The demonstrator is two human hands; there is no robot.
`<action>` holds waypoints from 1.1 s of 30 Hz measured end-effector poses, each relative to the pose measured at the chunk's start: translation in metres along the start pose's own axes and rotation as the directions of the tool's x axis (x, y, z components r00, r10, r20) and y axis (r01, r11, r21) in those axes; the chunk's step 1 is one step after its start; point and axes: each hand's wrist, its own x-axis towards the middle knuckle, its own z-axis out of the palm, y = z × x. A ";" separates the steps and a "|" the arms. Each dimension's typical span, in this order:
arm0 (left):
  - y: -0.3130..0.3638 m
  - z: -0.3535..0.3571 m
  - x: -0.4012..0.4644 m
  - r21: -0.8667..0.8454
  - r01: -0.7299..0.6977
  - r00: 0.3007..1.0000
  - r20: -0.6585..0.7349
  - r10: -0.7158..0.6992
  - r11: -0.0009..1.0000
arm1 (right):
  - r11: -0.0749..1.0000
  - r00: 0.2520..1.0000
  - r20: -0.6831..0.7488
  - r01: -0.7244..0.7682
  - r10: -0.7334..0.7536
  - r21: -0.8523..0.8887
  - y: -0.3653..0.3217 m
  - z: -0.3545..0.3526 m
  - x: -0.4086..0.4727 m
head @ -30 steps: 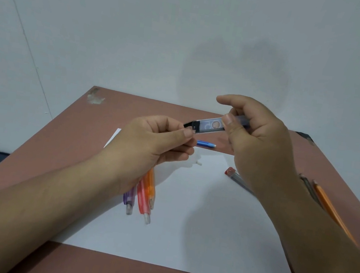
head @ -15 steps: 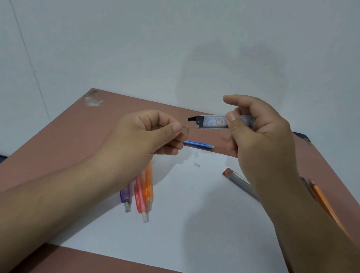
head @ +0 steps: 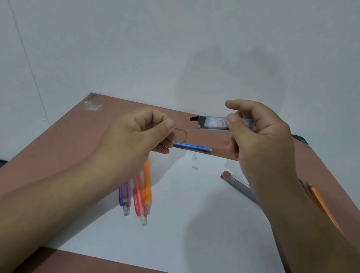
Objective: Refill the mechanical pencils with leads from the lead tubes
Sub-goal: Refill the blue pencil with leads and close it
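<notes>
A person's 2 bare forearms reach over a reddish-brown surface (head: 63, 144) with a white sheet of paper (head: 183, 240) lying on it.

The left hand (head: 137, 137) has its fingers curled around a blue mechanical pencil (head: 192, 146). The pencil lies nearly level, its long axis running left to right, and its pale free end points toward the right hand.

The right hand (head: 259, 135), held slightly higher and farther away, pinches a flat clear lead tube (head: 213, 122) between thumb and fingers. The tube also lies nearly level. Its black cap end (head: 194, 118) points left, toward the left hand.

The tube's cap end sits above and just beyond the pencil's free end, apart from it. The 2 do not touch. To pour leads in, the tube's mouth would probably need to come down and line up with the pencil's open end.

On the paper lie 3 more pencils, purple (head: 123, 194), pink (head: 139, 199) and orange (head: 146, 184), side by side below the left wrist. A second lead tube with a red cap (head: 234, 182) lies near the right wrist, and 2 tiny white pieces (head: 194, 167) rest between the hands. An orange pencil (head: 319, 200) lies at the right edge.
</notes>
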 end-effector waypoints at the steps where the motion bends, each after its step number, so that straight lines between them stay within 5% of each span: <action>1: 0.000 0.000 0.000 -0.007 -0.006 1.000 -0.001 0.006 1.000 | 1.000 1.000 0.001 -0.005 0.005 0.004 0.000 0.000 0.000; 33: 0.006 -0.007 0.000 0.119 -0.100 0.981 -0.152 0.118 0.988 | 0.995 0.997 -0.001 -0.081 0.081 0.059 0.002 -0.001 0.002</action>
